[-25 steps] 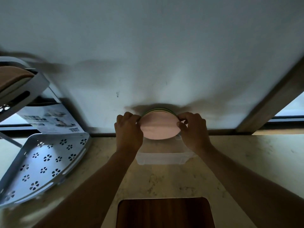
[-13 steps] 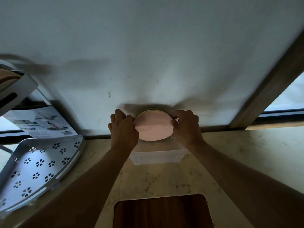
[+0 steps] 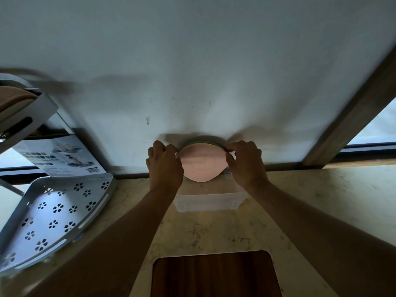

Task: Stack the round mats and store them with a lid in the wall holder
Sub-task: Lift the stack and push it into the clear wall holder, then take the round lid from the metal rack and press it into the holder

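Observation:
A stack of round mats (image 3: 201, 162) stands on edge against the white wall, pink face toward me, with a green rim showing behind its top. My left hand (image 3: 164, 166) pinches its left edge and my right hand (image 3: 246, 163) pinches its right edge. Below the stack a clear plastic container (image 3: 206, 202) rests on the counter against the wall; the stack's lower edge sits just above its back. I cannot make out a wall holder or a lid behind the mats.
A white perforated corner shelf (image 3: 53, 213) leans at the left, with a printed box (image 3: 60, 155) behind it and another shelf tier (image 3: 19, 116) above. A dark wooden board (image 3: 214, 275) lies near me on the marble counter (image 3: 310, 200). A wooden window frame (image 3: 351, 112) rises at right.
The view has shifted slightly. Both hands stay on the edges of the mat stack, with fingertips now pinching nearer its upper rim; the stack remains against the wall.

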A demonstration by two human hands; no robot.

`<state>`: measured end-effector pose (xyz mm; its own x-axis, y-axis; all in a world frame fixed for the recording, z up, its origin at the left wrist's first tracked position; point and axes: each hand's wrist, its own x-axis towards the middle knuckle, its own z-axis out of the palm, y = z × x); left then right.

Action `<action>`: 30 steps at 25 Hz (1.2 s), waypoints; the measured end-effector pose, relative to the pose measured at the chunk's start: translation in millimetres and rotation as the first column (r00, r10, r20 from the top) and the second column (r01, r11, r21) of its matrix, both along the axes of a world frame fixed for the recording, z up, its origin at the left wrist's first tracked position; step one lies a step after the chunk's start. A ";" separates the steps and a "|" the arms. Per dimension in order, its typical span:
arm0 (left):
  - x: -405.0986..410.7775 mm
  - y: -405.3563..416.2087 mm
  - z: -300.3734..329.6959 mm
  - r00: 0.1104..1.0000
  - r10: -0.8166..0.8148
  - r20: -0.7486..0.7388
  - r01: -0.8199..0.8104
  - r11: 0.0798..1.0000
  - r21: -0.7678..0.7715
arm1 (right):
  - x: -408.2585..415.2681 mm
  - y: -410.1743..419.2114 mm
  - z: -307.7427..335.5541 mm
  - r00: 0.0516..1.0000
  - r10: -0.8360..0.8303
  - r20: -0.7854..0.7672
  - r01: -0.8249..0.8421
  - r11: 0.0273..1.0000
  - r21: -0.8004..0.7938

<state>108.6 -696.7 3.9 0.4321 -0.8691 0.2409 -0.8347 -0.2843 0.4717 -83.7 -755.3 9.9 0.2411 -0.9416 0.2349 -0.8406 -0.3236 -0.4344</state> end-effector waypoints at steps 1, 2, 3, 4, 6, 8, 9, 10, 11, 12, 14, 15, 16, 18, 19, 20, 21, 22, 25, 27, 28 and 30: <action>0.3 0.1 -0.2 1.000 -0.006 -0.005 0.006 1.000 -0.012 | 0.0 0.2 -0.1 1.000 -0.003 0.004 0.003 1.000 -0.004; 0.8 0.5 -0.4 1.000 -0.011 -0.013 0.010 1.000 -0.027 | 0.1 0.3 -0.5 1.000 -0.001 0.009 0.002 1.000 -0.009; 1.2 0.7 -0.5 1.000 -0.014 -0.025 0.013 0.999 -0.042 | 0.2 0.4 -0.9 1.000 -0.001 0.016 0.001 1.000 -0.016; 1.3 0.0 -0.5 0.999 -0.020 -0.043 0.018 0.998 -0.057 | 0.2 0.3 -1.0 1.000 -0.001 0.025 0.002 1.000 -0.024; 1.1 -0.4 -1.4 0.995 -0.032 -0.094 0.024 0.996 -0.086 | 0.5 0.9 -0.9 0.999 -0.001 0.048 0.002 1.000 -0.031; 0.9 -1.3 -2.9 0.990 -0.041 -0.136 0.025 0.993 -0.117 | 0.2 2.3 -0.8 0.997 -0.002 0.075 0.005 0.999 -0.032; 0.9 -1.4 -3.2 0.987 -0.044 -0.155 0.024 0.991 -0.129 | 0.2 3.6 -0.5 0.996 0.001 0.089 0.002 1.000 -0.030; 1.1 -1.0 -2.9 0.983 -0.046 -0.177 0.022 0.990 -0.138 | 0.3 5.1 0.3 0.994 0.004 0.108 -0.001 1.000 -0.029; 1.2 -0.9 -1.2 0.978 -0.047 -0.201 0.019 0.990 -0.140 | 0.8 5.9 1.6 0.992 0.006 0.124 -0.002 1.000 -0.030; 0.6 -0.8 1.2 0.972 -0.047 -0.229 0.016 0.991 -0.134 | 1.0 6.8 3.1 0.992 0.006 0.125 -0.002 1.000 -0.027; 0.8 1.1 6.9 0.962 -0.045 -0.267 0.017 0.994 -0.107 | 2.5 6.7 7.0 0.997 0.012 0.078 -0.012 1.000 0.003; 2.0 1.8 9.1 0.961 -0.054 -0.273 0.031 0.996 -0.088 | 2.8 5.4 8.7 0.998 0.018 0.052 -0.020 0.999 0.032; 4.4 2.1 11.6 0.959 -0.064 -0.277 0.047 0.997 -0.068 | 3.3 3.3 10.6 0.999 0.028 0.029 -0.029 0.998 0.063; 11.6 3.5 18.1 0.957 -0.078 -0.279 0.074 0.997 -0.022 | 3.4 0.3 14.7 0.999 0.050 -0.018 -0.047 0.993 0.109; 15.7 4.8 21.1 0.960 -0.087 -0.265 0.090 0.996 -0.001 | 3.9 -0.3 16.9 0.998 0.054 -0.036 -0.050 0.992 0.116; 20.0 7.0 23.9 0.965 -0.101 -0.241 0.107 0.994 0.012 | 5.0 0.2 19.3 0.997 0.055 -0.049 -0.050 0.993 0.110; 24.5 10.7 27.6 0.970 -0.122 -0.209 0.127 0.992 0.010 | 8.3 2.4 23.0 0.997 0.056 -0.056 -0.051 0.994 0.093; 29.0 16.1 32.0 0.974 -0.147 -0.174 0.148 0.989 -0.009 | 13.2 6.5 27.7 0.997 0.062 -0.051 -0.058 0.996 0.073; 45.1 42.6 52.9 0.982 -0.133 -0.135 0.124 0.990 -0.069 | 38.2 28.7 49.6 0.989 0.142 0.035 -0.144 0.988 0.054; 56.4 69.8 71.6 0.987 -0.064 -0.150 0.054 0.996 -0.069 | 59.7 51.3 67.4 0.975 0.202 0.095 -0.209 0.976 0.069; 61.8 83.8 81.0 0.989 -0.042 -0.145 0.033 0.997 -0.067 | 70.8 62.9 75.9 0.966 0.220 0.136 -0.232 0.969 0.079; 72.3 112.4 101.4 0.992 -0.033 -0.118 0.023 0.996 -0.087 | 92.6 85.8 94.9 0.944 0.251 0.215 -0.274 0.958 0.086</action>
<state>180.9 -584.3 105.3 0.4378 -0.8597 0.2633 -0.7782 -0.2156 0.5898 8.9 -669.5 104.8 0.4426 -0.8742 0.1997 -0.6243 -0.4603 -0.6313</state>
